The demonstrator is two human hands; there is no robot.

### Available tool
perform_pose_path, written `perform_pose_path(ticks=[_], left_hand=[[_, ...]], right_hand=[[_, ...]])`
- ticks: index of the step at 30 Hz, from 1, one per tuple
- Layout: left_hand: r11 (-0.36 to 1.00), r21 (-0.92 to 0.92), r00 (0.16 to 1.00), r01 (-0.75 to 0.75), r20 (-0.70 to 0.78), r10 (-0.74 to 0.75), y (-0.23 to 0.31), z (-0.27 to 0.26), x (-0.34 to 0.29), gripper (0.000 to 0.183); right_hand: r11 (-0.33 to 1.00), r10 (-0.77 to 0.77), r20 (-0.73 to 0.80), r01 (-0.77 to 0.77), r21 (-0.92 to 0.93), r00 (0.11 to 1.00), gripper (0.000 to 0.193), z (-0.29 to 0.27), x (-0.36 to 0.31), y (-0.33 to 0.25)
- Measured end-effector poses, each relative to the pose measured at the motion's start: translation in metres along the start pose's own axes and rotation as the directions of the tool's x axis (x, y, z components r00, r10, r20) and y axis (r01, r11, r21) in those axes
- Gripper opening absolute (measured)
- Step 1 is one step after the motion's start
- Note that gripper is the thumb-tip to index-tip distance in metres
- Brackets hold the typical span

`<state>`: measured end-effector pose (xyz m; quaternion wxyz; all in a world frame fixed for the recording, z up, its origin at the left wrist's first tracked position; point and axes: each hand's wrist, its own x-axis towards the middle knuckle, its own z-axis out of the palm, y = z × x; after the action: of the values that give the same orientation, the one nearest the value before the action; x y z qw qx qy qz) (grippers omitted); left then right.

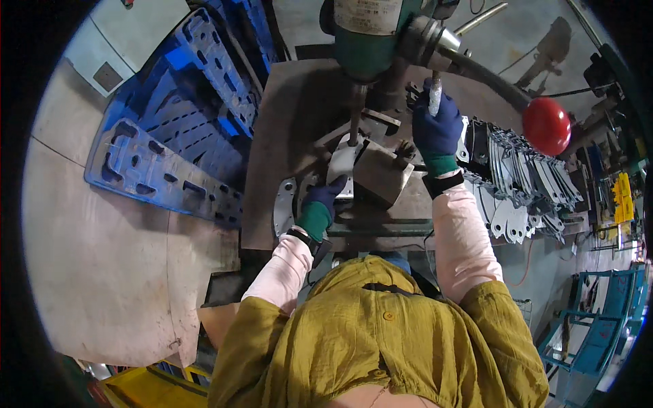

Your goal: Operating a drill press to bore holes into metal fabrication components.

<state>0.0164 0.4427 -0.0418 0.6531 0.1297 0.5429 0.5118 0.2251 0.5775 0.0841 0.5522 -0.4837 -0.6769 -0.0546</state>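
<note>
A green drill press (367, 51) stands in front of me, its drill bit (356, 112) reaching down onto a pale metal plate (342, 163) that lies in a jig on the work table. My left hand (323, 202), in a dark blue and green glove, is closed at the near left edge of this plate. Gloved the same way, my right hand (437, 129) is wrapped round a whitish feed handle (435, 95) of the press. The fingertips of both hands are partly hidden. To the left of the plate lies a curved metal plate with holes (283, 207).
Many similar metal plates (524, 170) are laid in overlapping rows at the table's right. A red ball knob (546, 126) on another lever juts out above them. Blue plastic pallets (163, 170) lean at the left, and a blue rack (598, 326) stands far right.
</note>
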Motion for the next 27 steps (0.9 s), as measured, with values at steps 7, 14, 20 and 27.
perform_pose_path(ticks=[7, 14, 20, 27], left_hand=[[0.993, 0.089, 0.996, 0.080, -0.048, -0.076, -0.006, -0.003, 0.013, 0.054], [0.974, 0.216, 0.989, 0.066, -0.144, -0.035, -0.012, -0.013, 0.018, 0.054], [0.982, 0.184, 0.994, 0.037, -0.111, -0.016, -0.006, 0.008, 0.009, 0.054], [0.992, 0.119, 0.976, 0.044, -0.217, -0.017, -0.017, -0.007, 0.025, 0.052]], right_hand=[[0.948, -0.102, 0.074, 0.119, -0.295, 0.992, 0.032, 0.026, 0.047, 0.076], [0.959, -0.199, 0.044, 0.204, -0.195, 0.979, 0.026, 0.015, 0.099, 0.073], [0.999, 0.049, 0.172, -0.049, -0.001, 0.984, 0.021, 0.028, 0.032, 0.102], [0.777, 0.389, 0.541, -0.581, 0.241, 0.746, 0.025, -0.012, -0.013, -0.005]])
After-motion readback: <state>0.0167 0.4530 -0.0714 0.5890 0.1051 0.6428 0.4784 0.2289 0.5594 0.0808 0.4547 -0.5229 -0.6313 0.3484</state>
